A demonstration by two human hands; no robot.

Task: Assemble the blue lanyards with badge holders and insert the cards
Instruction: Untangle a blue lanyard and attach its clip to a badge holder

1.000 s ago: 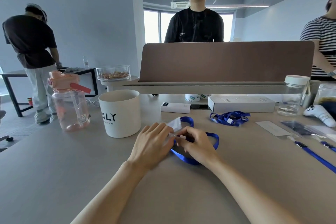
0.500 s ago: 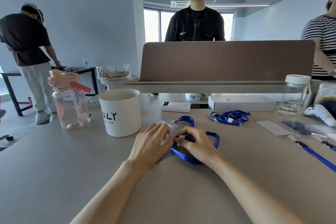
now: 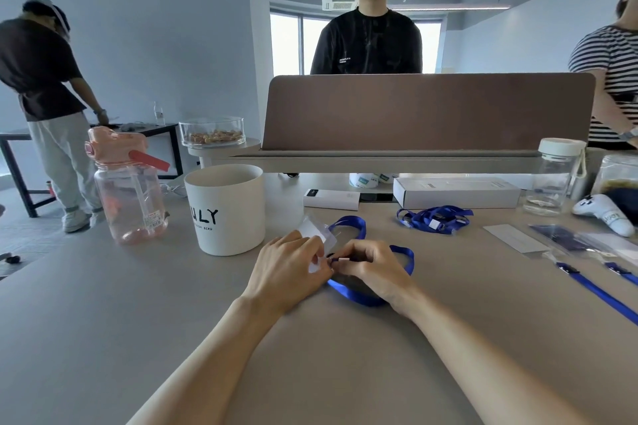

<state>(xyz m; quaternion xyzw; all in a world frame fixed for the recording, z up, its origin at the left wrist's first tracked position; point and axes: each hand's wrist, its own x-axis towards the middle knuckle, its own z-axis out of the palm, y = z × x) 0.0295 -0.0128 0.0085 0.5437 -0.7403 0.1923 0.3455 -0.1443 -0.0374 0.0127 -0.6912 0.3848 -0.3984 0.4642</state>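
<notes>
Centre of frame, on the table, my left hand pinches the clear holder at its near edge; my right hand, fingers curled, pinches the clip against it; the blue lanyard loops under and around that hand. Biggest risk, I judge: the cup stands just beside my left hand, and a careless nudge could shove it; lesser: the limp holder buckles and the clip misses its slot; least: the clip slips from my fingertips. Readable: "ULY" on the cup; the small line beneath is too blurred; the bottle label is illegible.
</notes>
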